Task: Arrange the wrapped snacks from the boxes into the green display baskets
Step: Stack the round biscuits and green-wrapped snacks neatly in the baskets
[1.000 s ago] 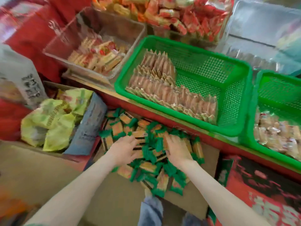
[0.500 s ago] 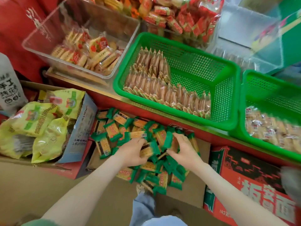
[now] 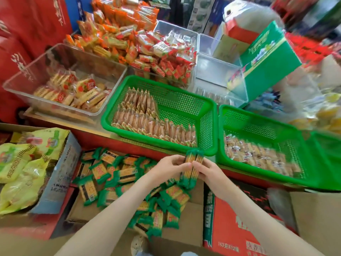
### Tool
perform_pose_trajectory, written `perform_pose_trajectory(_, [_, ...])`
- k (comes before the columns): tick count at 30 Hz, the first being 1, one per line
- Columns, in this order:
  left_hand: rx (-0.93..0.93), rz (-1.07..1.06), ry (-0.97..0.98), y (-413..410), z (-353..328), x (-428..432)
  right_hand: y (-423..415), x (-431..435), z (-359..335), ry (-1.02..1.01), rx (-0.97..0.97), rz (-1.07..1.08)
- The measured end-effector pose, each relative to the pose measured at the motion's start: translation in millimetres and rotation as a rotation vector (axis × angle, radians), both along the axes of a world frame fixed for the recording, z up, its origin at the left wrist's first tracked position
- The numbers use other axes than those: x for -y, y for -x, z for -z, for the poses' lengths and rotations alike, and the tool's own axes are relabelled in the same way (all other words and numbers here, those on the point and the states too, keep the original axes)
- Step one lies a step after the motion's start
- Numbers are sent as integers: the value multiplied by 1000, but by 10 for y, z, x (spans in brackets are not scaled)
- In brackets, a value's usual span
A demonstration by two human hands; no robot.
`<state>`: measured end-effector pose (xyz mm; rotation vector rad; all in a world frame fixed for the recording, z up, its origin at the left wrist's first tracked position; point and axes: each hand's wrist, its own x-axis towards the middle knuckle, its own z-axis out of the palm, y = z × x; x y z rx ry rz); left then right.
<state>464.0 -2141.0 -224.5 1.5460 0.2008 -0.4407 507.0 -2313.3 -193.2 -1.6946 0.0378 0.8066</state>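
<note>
Between them, my left hand (image 3: 168,168) and my right hand (image 3: 209,171) hold an upright stack of green-wrapped snacks (image 3: 192,164), just in front of the near rim of the middle green basket (image 3: 208,126). That basket holds rows of brown wrapped snacks (image 3: 147,119) along its left and front. Below my hands lies an open cardboard box (image 3: 184,231) with a loose heap of the same green-wrapped snacks (image 3: 114,178). A second green basket (image 3: 313,174) on the right holds several small clear-wrapped snacks (image 3: 258,154).
A clear bin (image 3: 46,63) of red-labelled biscuits stands at the back left, with piles of orange and red packets (image 3: 140,43) behind. Yellow bags (image 3: 22,167) fill a box at the left. A red carton (image 3: 234,224) sits at the lower right, and a green carton (image 3: 267,65) leans behind the baskets.
Both hands gathered green-wrapped snacks from the heap in the box, pressed them into a stack and lifted it up to the middle basket's front rim. The view tilted upward.
</note>
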Motion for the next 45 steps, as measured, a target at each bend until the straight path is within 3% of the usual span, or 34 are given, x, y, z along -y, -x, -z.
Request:
perform_pose_trajectory(5, [46, 122, -21, -108, -298, 589, 37, 664, -319, -61, 29, 42])
perform_pose_trajectory(13, [364, 426, -545, -165, -1027, 2199, 243, 2379, -718, -84, 188, 156])
perform_pose_trajectory(17, [466, 514, -672, -141, -1322, 3258, 423, 3392, -912, -161, 187, 239])
perform_pose_trajectory(28, [601, 461, -494, -257, -1602, 5096, 437, 5150, -1288, -150, 455, 321])
perform_pose_trajectory(37, [437, 330, -485, -1105, -1339, 5594, -464, 5882, -1248, -61, 522, 402])
perform_pose_trajectory(45, [219, 166, -560, -2443, -645, 6060, -2208, 6641, -865, 80, 323, 362])
